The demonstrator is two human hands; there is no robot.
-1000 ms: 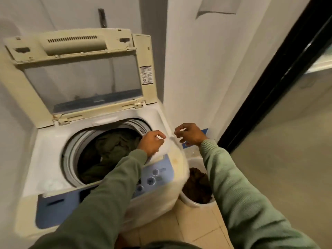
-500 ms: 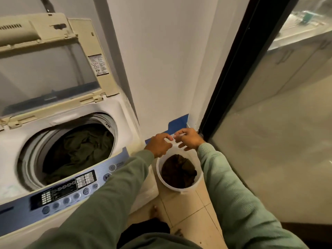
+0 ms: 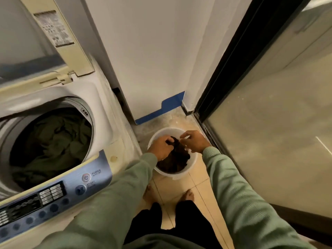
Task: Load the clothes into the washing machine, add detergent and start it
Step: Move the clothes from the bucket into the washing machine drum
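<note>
Reaches into round white plastic bucket (image 3: pixel 175 175), grips dark brown crumpled clothes (image 3: pixel 177 159) with left hand (image 3: pixel 160 147), curls right hand (image 3: pixel 195 141) beside them, hold unclear.

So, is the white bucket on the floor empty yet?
Not empty: dark clothes lie in the white bucket, and the left hand grips a bunch of them.

Washing machine (image 3: pixel 100 97) cut off at left — lid label (image 3: pixel 53 28) blurred, dark clothes (image 3: pixel 176 162) partly hidden
</note>
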